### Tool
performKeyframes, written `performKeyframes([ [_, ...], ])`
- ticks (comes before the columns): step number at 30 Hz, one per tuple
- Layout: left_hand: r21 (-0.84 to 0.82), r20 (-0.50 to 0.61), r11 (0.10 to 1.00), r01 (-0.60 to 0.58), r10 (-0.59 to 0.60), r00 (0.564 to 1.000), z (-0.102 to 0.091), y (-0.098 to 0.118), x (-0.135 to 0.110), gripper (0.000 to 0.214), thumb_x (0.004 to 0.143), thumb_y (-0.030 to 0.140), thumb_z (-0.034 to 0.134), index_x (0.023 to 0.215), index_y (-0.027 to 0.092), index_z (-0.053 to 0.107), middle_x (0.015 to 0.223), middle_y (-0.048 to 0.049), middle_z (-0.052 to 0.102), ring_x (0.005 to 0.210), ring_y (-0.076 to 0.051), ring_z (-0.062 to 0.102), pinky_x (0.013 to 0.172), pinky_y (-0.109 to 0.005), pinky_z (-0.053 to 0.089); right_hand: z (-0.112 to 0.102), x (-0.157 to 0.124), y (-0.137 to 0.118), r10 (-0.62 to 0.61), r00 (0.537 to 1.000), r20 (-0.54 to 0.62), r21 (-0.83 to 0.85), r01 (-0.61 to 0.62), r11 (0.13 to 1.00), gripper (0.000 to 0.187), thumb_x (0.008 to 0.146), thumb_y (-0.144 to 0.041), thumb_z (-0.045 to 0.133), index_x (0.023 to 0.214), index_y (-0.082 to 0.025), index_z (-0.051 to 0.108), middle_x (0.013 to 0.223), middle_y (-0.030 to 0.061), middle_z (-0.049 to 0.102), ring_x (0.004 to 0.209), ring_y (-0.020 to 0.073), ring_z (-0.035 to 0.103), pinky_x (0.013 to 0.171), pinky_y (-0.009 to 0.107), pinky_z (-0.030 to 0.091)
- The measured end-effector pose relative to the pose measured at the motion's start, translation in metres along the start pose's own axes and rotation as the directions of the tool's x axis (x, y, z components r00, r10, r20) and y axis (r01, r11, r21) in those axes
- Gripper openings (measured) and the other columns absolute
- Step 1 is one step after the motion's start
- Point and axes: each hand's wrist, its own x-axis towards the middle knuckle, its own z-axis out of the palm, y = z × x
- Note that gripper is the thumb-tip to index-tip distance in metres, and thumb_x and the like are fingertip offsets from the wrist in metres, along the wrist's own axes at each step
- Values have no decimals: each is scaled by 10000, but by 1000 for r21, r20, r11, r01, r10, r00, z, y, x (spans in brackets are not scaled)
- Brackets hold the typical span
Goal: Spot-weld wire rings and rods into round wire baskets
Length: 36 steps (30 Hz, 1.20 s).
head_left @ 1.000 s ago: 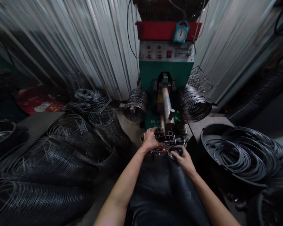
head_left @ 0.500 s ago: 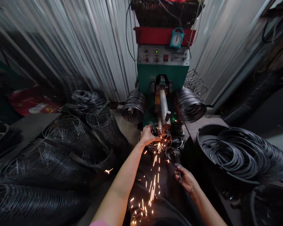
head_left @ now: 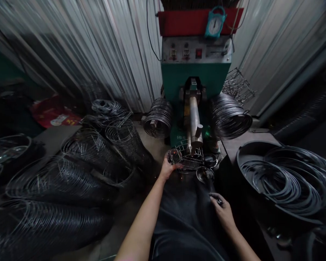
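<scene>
My left hand (head_left: 167,167) grips the left rim of a small wire cage (head_left: 187,158) held under the metal arm (head_left: 195,121) of a green welding machine (head_left: 196,78). My right hand (head_left: 223,212) rests low on my dark apron (head_left: 184,217), fingers curled around a small dark piece I cannot make out. A small wire ring (head_left: 205,174) lies just right of the cage, in front of the machine.
Stacks of wire rings hang on spindles at the machine's left (head_left: 158,117) and right (head_left: 229,116). Rows of wire cages (head_left: 57,181) fill the floor at left. A black tub (head_left: 285,181) of loose rings stands at right. Corrugated metal walls stand behind.
The welding sparks have stopped. My right hand has drawn back from the cage down onto the apron. My left hand still holds the cage, now lying flatter.
</scene>
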Motion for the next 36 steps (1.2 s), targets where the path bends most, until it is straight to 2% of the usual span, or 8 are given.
performKeyframes([
  [7, -241, 21, 971, 2, 4, 1000, -2, -4, 12, 862, 479, 311, 792, 1205, 167, 350, 1243, -119, 502, 1122, -215, 509, 951, -342, 404, -13, -13, 23, -156, 987, 49, -251, 163, 954, 200, 687, -412, 592, 761, -241, 665, 795, 64, 691, 779, 258, 641, 743, 387, 504],
  [12, -312, 36, 950, 2, 9, 999, -12, -2, -7, 926, 415, 320, 823, 1198, 172, 352, 1191, -104, 518, 1094, -246, 516, 960, -382, 391, -12, -5, -29, -261, 920, 292, -352, 358, 865, 243, 747, -397, 512, 816, -204, 643, 815, 74, 699, 786, 231, 654, 732, 347, 508],
  [14, -216, 71, 976, -37, 53, 996, -19, 2, -25, 972, 395, 312, 831, 1223, 175, 340, 1192, -106, 502, 1104, -259, 501, 970, -397, 376, -5, -4, -65, -313, 859, 404, -364, 465, 807, 236, 793, -354, 478, 908, -207, 622, 897, 70, 693, 852, 210, 645, 759, 314, 488],
  [17, 164, 73, 974, -155, 144, 987, -22, 19, -55, 963, 377, 289, 829, 1219, 181, 375, 1209, -111, 453, 1137, -276, 448, 995, -411, 343, 15, -2, -114, -269, 804, 531, -454, 537, 711, 262, 768, -250, 517, 1025, -219, 555, 892, 42, 685, 800, 185, 642, 687, 265, 467],
  [22, 657, 159, 692, -300, 262, 952, -5, 65, -83, 875, 448, 276, 761, 1231, 206, 378, 1202, -97, 432, 1155, -277, 389, 1016, -413, 299, 55, 6, -143, -170, 857, 486, -716, 502, 485, 281, 714, -158, 562, 993, -175, 534, 768, 56, 678, 700, 190, 631, 566, 227, 388],
  [26, 739, 169, 600, -307, 276, 946, 6, 86, -86, 842, 492, 313, 725, 1240, 202, 355, 1207, -101, 440, 1166, -276, 374, 1018, -404, 266, 63, 9, -126, -322, 868, 379, -728, 494, 474, 219, 754, -150, 518, 966, -184, 559, 852, 74, 682, 748, 203, 638, 607, 251, 422],
  [32, 725, 183, 635, -265, 193, 964, 4, 89, -78, 881, 459, 357, 744, 1236, 235, 347, 1255, -76, 418, 1183, -268, 356, 1005, -376, 280, 41, 15, -114, -482, 666, 569, -380, 733, 564, 237, 847, -194, 435, 1010, -197, 606, 975, 75, 651, 900, 172, 618, 785, 286, 476],
  [36, 731, 193, 640, -236, 137, 972, 6, 92, -70, 886, 444, 344, 750, 1230, 229, 358, 1243, -77, 425, 1174, -271, 366, 1001, -377, 295, 33, 23, -122, -455, 610, 649, -345, 769, 539, 287, 816, -232, 521, 1092, -204, 593, 1047, 89, 617, 936, 189, 606, 803, 308, 486],
])
